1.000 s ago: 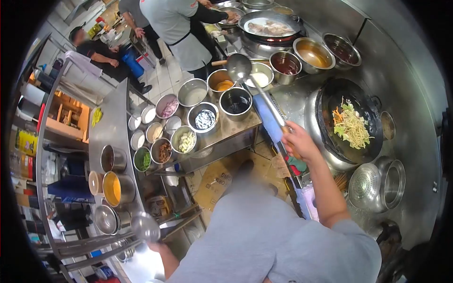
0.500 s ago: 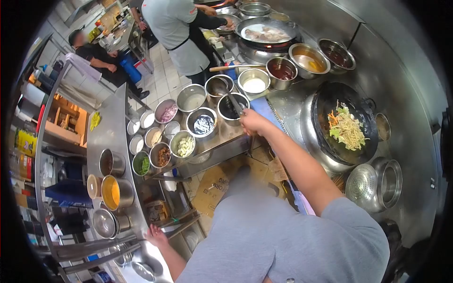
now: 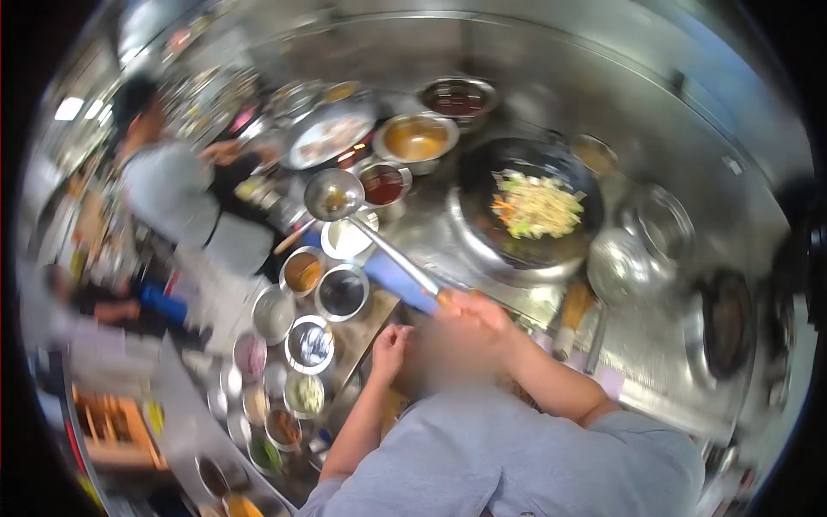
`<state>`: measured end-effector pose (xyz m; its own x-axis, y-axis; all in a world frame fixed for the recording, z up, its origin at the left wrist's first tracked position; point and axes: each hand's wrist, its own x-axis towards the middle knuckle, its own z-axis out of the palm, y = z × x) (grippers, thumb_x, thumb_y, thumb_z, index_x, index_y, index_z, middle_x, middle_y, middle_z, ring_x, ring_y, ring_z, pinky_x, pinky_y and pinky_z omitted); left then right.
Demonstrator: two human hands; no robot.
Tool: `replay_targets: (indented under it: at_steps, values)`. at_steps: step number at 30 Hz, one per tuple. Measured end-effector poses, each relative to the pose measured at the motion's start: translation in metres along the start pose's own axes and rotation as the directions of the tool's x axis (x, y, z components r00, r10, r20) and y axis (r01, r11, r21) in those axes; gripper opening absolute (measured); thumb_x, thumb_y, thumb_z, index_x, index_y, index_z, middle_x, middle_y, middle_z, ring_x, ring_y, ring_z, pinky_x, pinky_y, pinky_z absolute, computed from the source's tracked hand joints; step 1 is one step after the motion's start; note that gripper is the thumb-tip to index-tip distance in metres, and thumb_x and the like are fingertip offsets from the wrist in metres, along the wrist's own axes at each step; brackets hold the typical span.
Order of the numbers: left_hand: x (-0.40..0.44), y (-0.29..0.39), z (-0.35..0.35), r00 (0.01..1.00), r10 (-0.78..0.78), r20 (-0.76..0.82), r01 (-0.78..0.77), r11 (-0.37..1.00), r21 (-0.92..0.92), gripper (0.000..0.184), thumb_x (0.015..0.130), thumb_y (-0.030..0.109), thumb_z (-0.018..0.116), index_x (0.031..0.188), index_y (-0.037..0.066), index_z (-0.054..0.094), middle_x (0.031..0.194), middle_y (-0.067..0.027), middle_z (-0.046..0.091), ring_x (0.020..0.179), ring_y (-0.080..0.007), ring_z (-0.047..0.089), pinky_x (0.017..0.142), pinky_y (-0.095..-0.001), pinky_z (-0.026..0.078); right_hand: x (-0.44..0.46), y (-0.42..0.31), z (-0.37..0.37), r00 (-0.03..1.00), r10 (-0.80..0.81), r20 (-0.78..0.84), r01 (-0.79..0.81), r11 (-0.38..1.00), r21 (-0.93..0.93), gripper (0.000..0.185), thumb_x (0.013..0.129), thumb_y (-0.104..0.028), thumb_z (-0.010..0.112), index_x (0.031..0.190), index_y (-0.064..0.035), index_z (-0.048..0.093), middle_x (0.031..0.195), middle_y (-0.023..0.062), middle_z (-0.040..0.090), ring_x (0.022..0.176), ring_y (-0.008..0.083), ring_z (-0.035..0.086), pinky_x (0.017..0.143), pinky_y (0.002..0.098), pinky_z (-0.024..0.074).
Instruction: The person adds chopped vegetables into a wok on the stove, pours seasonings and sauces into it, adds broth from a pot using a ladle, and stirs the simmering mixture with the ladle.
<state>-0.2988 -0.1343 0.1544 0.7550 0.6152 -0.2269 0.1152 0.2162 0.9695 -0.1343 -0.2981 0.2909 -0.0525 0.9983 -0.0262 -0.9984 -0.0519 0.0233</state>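
My right hand (image 3: 475, 312) grips a metal ladle (image 3: 401, 260) by its handle. The ladle's bowl (image 3: 334, 196) is raised above the bowls at the left, with a little brownish liquid in it. My left hand (image 3: 392, 351) is held up in front of my body, fingers curled in, with nothing visible in them. Right of the ladle, a black wok (image 3: 482, 228) sits on the burner and holds pale noodle-like strips with cabbage and carrot (image 3: 538, 207). Below the ladle stand a bowl of dark liquid (image 3: 342, 293) and a bowl of brownish liquid (image 3: 303, 270).
Bowls of red sauce (image 3: 382, 184) and orange liquid (image 3: 416, 138) stand behind. Several ingredient bowls line the left counter, including chopped pale vegetables (image 3: 305, 394). A perforated strainer (image 3: 618, 263) lies right of the wok. A co-worker (image 3: 168, 189) stands at the far left by another pan (image 3: 332, 133).
My right hand has lifted the ladle from the dark-liquid bowl and drawn back toward my body. My left hand has come up from the left counter and curled. The view has turned right.
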Motion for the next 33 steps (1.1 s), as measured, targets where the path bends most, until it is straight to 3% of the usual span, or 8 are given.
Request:
replay_targets:
  at_steps: [4, 6, 8, 13, 16, 18, 24, 33]
  values:
    - [0.044, 0.050, 0.058, 0.950, 0.190, 0.248, -0.273, 0.891, 0.364, 0.010, 0.088, 0.011, 0.060, 0.095, 0.004, 0.059, 0.087, -0.0062, 0.064, 0.071, -0.0126, 0.059, 0.064, -0.0259, 0.047, -0.065, 0.046, 0.031, 0.838, -0.496, -0.228, 0.309, 0.776, -0.550, 0.045, 0.095, -0.011, 0.046, 0.135, -0.0155, 0.027, 0.080, 0.0028, 0.047, 0.050, 0.0094, 0.046, 0.041, 0.0240, 0.0393]
    - [0.063, 0.076, 0.085, 0.934, 0.166, 0.318, -0.299, 0.849, 0.436, 0.011, 0.085, 0.010, 0.062, 0.094, 0.006, 0.060, 0.089, -0.0068, 0.064, 0.077, -0.0175, 0.061, 0.067, -0.0294, 0.048, -0.079, 0.059, 0.050, 0.716, -0.648, -0.261, 0.258, 0.593, -0.763, 0.053, 0.094, -0.010, 0.047, 0.140, -0.0155, 0.021, 0.078, 0.0033, 0.048, 0.049, 0.0107, 0.046, 0.041, 0.0248, 0.0388]
    - [0.086, 0.085, 0.108, 0.640, 0.540, 0.547, -0.766, 0.503, 0.400, 0.010, 0.084, 0.011, 0.062, 0.093, 0.007, 0.061, 0.092, -0.0088, 0.063, 0.082, -0.0235, 0.060, 0.072, -0.0334, 0.048, -0.090, 0.066, 0.064, 0.514, -0.796, -0.318, -0.164, 0.272, -0.948, 0.060, 0.094, -0.011, 0.048, 0.143, -0.0141, 0.014, 0.074, 0.0039, 0.050, 0.049, 0.0117, 0.047, 0.040, 0.0265, 0.0387]
    - [0.097, 0.127, 0.190, 0.267, 0.709, 0.652, -0.950, 0.081, 0.301, 0.015, 0.083, 0.021, 0.062, 0.085, 0.006, 0.064, 0.089, -0.0109, 0.062, 0.085, -0.0307, 0.059, 0.078, -0.0411, 0.045, -0.111, 0.018, 0.016, 0.429, -0.799, -0.422, 0.410, 0.588, -0.697, 0.050, 0.093, -0.013, 0.049, 0.138, -0.0139, 0.028, 0.076, 0.0016, 0.051, 0.054, 0.0102, 0.050, 0.041, 0.0240, 0.0377]
    - [0.123, 0.098, 0.215, 0.407, 0.436, 0.802, -0.908, 0.100, 0.406, 0.020, 0.085, 0.027, 0.060, 0.084, 0.008, 0.065, 0.084, -0.0115, 0.063, 0.083, -0.0323, 0.060, 0.074, -0.0431, 0.046, -0.105, 0.018, -0.003, 0.410, -0.867, -0.283, 0.815, 0.488, -0.312, 0.040, 0.093, -0.012, 0.048, 0.130, -0.0124, 0.032, 0.074, 0.0042, 0.050, 0.052, 0.0129, 0.048, 0.042, 0.0272, 0.0392]
    - [0.149, 0.088, 0.224, 0.372, 0.401, 0.837, -0.928, 0.131, 0.349, 0.024, 0.088, 0.030, 0.056, 0.085, 0.009, 0.066, 0.080, -0.0141, 0.064, 0.080, -0.0348, 0.061, 0.071, -0.0460, 0.047, -0.098, 0.042, 0.017, 0.066, -0.905, -0.420, 0.384, 0.412, -0.826, 0.047, 0.092, -0.009, 0.048, 0.134, -0.0134, 0.028, 0.074, 0.0038, 0.048, 0.054, 0.0132, 0.049, 0.041, 0.0263, 0.0383]
    - [0.149, 0.071, 0.220, 0.434, 0.350, 0.830, -0.899, 0.226, 0.375, 0.027, 0.088, 0.032, 0.053, 0.083, 0.011, 0.068, 0.072, -0.0159, 0.064, 0.070, -0.0367, 0.062, 0.067, -0.0466, 0.049, -0.171, 0.118, 0.104, 0.043, -0.970, -0.241, -0.715, 0.139, -0.685, 0.055, 0.087, -0.010, 0.054, 0.139, -0.0125, 0.036, 0.072, 0.0113, 0.058, 0.053, 0.0230, 0.056, 0.055, 0.0344, 0.0462]
    - [0.073, 0.163, 0.190, 0.266, 0.431, 0.862, -0.963, 0.163, 0.216, 0.028, 0.085, 0.036, 0.058, 0.075, 0.012, 0.067, 0.061, -0.0110, 0.062, 0.057, -0.0307, 0.061, 0.054, -0.0425, 0.049, -0.187, 0.110, 0.193, 0.304, -0.904, -0.302, -0.906, -0.176, -0.385, 0.045, 0.082, -0.016, 0.059, 0.127, -0.0177, 0.054, 0.089, 0.0140, 0.066, 0.079, 0.0328, 0.064, 0.071, 0.0383, 0.0505]
